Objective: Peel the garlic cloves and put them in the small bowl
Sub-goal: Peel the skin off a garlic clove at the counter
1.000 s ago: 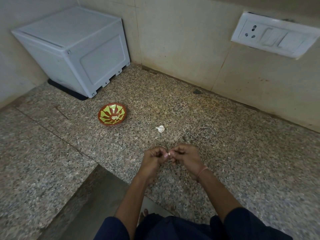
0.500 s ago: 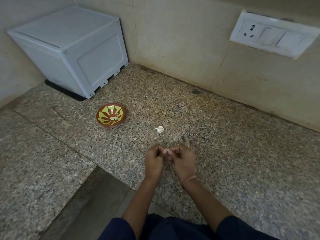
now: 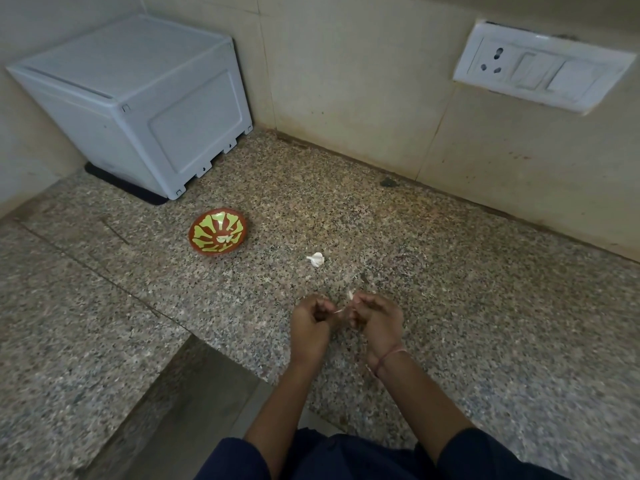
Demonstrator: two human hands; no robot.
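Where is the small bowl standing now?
In the head view the small bowl stands on the counter, left of centre, in front of the white box and left of the loose garlic piece.

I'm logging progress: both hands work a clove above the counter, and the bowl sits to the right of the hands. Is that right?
Not quite. The head view shows the bowl to the left of the left hand and right hand, not to their right. The rest holds: both hands pinch a clove above the counter.
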